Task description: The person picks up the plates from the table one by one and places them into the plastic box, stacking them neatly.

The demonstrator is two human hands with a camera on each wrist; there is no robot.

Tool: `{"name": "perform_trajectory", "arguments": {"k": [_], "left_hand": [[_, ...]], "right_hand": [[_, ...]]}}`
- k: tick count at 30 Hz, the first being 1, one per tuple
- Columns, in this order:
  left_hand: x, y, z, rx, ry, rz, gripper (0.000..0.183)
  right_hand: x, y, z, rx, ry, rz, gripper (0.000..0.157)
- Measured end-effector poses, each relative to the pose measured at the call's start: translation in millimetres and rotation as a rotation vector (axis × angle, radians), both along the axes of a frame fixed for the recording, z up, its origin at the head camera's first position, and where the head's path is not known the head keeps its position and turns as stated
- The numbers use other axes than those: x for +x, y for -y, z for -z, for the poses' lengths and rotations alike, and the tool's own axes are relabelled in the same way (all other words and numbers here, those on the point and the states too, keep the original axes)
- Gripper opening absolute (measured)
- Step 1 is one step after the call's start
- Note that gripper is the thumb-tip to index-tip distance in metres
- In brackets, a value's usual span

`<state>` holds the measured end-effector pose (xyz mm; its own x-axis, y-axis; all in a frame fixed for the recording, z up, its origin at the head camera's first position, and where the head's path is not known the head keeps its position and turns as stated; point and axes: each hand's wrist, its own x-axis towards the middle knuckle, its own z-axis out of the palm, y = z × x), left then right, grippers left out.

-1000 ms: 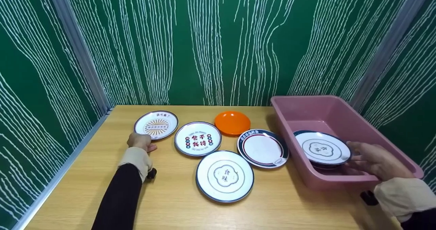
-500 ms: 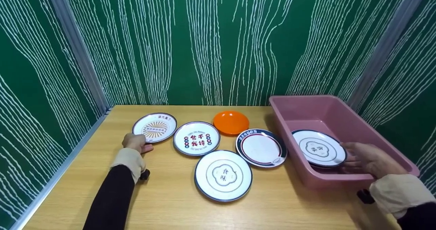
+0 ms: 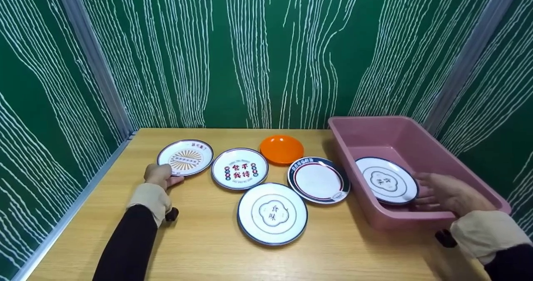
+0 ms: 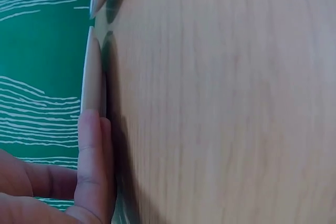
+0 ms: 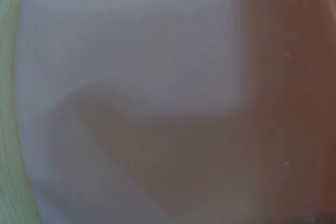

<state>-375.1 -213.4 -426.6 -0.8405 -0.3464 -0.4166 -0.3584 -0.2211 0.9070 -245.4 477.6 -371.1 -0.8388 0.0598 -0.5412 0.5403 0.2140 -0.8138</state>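
Observation:
At the left of the table, my left hand (image 3: pixel 159 175) pinches the near edge of a white plate with a sunburst print (image 3: pixel 186 159). The left wrist view shows this plate (image 4: pixel 92 74) edge-on, with fingers (image 4: pixel 90 156) against its rim. My right hand (image 3: pixel 452 193) reaches into a pink plastic tub (image 3: pixel 460 181), its fingers extended right beside the rim of a blue-edged white plate (image 3: pixel 385 181). That plate lies low in the tub's near end. The right wrist view holds only the tub's blurred wall (image 5: pixel 131 51), with no hand showing.
On the wooden table (image 3: pixel 200 247) are a white plate with red lettering (image 3: pixel 240 169), an orange plate (image 3: pixel 282 149), a dark-rimmed plate (image 3: pixel 320 181) and, closest to me, a blue-edged plate (image 3: pixel 272 214). Green patterned panels (image 3: pixel 266 56) enclose the back and sides.
My left hand has drawn the sunburst plate slightly left and toward me. In the tub, the blue-edged plate has settled lower, and my right fingers have loosened from its rim.

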Motion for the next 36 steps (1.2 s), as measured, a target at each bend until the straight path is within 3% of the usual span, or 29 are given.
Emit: {"name": "perform_trajectory", "arguments": {"k": [6,14,20,26,31,36], "left_hand": [[2.6,3.1,1.7,0.028,0.0,-0.001,0.072],[8.8,12.2,5.0,0.021,-0.011,-0.044,0.072],[10.3,9.7,-6.8,0.038,-0.038,-0.032,0.072],[20.3,12.2,-19.0,-0.016,-0.017,0.009,0.076],[31.9,14.6,-23.2,-0.032,-0.034,0.035,0.071],[42.1,3.7,-35.6,-0.058,-0.063,0.1,0.06]], "right_hand": [[-0.6,3.7,2.5,0.088,-0.011,-0.045,0.094],[-1.2,9.7,-0.1,0.036,-0.015,0.03,0.087],[3.1,9.8,-2.2,-0.003,-0.103,0.051,0.084],[8.5,16.2,-6.3,-0.086,-0.172,0.031,0.078],[9.1,36.5,-10.9,-0.021,-0.216,-0.054,0.073],[10.9,54.7,-19.9,0.046,-0.266,-0.107,0.072]]}}
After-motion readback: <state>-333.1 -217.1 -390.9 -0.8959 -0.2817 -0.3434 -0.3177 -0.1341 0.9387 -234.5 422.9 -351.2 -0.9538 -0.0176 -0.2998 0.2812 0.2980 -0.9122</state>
